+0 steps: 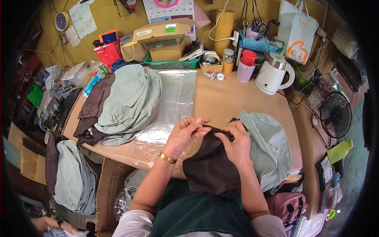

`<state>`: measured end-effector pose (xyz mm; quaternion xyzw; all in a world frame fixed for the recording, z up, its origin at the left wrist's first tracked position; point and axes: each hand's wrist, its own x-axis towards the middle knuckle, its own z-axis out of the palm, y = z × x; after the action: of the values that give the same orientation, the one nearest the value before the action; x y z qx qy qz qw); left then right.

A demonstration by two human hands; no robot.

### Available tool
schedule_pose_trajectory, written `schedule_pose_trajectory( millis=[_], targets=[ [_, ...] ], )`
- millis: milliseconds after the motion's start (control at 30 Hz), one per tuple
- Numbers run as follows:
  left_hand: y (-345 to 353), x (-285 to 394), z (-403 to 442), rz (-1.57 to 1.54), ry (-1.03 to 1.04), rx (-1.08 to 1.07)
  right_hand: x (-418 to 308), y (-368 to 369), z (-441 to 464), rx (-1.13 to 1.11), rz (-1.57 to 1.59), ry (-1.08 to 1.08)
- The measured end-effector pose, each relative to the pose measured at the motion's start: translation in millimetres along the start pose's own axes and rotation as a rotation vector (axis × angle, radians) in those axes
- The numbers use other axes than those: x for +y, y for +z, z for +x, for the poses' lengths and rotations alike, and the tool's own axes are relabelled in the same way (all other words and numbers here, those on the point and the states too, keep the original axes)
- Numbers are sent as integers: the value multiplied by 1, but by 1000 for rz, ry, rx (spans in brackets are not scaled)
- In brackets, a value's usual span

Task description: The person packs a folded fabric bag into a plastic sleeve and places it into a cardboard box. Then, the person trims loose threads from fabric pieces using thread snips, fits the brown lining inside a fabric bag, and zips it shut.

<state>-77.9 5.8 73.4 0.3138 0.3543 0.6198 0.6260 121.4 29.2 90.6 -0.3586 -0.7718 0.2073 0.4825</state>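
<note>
A dark brown cloth (pixel 211 168) hangs from my two hands over the table's front edge, in front of my dark green apron. My left hand (pixel 188 132), with a gold watch on the wrist, pinches the cloth's top edge between thumb and fingertips. My right hand (pixel 237 144) is closed on the same edge a little to the right, thumb pressed on it. Beside the right hand lies a pale grey-green cloth (pixel 272 152), draped over the table's right front corner. Whether the two cloths are joined is hidden behind my right hand.
Folded grey-green and brown cloths (pixel 130 104) lie on the table's left, beside clear plastic sheets (pixel 173 104). A white kettle (pixel 272 73), cups and baskets line the back. A black fan (pixel 335 114) stands right. Another person's arm (pixel 51 224) shows at lower left.
</note>
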Motion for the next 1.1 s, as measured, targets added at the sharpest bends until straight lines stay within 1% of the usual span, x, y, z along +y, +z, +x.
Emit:
schedule_pose_trajectory(
  millis=[33,67,100,133,167,233,267,300,367,467,567,633,700,767,833,867,900,933,967,1000,1033,1067,1100],
  targets=[
    [3,2,-3,-117,-11,-46,-8,-1,1,-2,6,0],
    [7,6,-6,-113,-9,-42,-20,-3,4,57,-86,25],
    [14,9,-9,-145,-13,9,-28,-6,6,116,-179,50],
    [19,12,-11,-178,-18,58,-29,-10,6,53,-176,51],
    [23,14,-13,-178,-16,59,-32,-13,7,53,-174,50],
    [29,16,-16,-232,1,53,-38,-19,10,-20,-317,-136],
    [29,14,-15,-233,4,50,-39,-17,11,30,-377,-214],
    [29,12,-15,-231,21,26,-41,-16,12,30,-379,-215],
    [30,7,-15,-229,37,1,-44,-13,14,87,-398,-332],
    [34,3,-15,-193,67,25,-48,-9,15,105,-414,-345],
    [37,1,-15,-170,98,-6,-48,-5,17,136,-432,-405],
    [38,-1,-16,-135,162,-56,-47,-4,18,132,-439,-403],
    [43,-1,-18,-135,173,-45,-48,-3,18,127,-446,-401],
    [42,-2,-19,-135,185,-35,-51,-3,18,128,-438,-373],
    [37,-3,-19,-70,174,-98,-51,-2,18,127,-428,-365],
    [38,-5,-20,-71,170,-97,-51,-2,17,126,-417,-359],
    [40,-6,-22,-39,146,-48,-49,0,17,124,-418,-354],
    [42,-6,-25,-8,120,1,-44,3,16,186,-203,-230],
    [43,-5,-25,-11,116,5,-38,8,14,244,13,-105],
    [42,0,-24,-75,179,-10,-28,16,7,272,198,16],
    [40,6,-21,-139,246,-24,-19,20,-1,267,200,16],
    [29,11,-17,-94,252,11,-9,23,-12,63,77,90],
    [13,18,-10,-21,337,78,3,26,-22,-143,-46,163]
  ],
)
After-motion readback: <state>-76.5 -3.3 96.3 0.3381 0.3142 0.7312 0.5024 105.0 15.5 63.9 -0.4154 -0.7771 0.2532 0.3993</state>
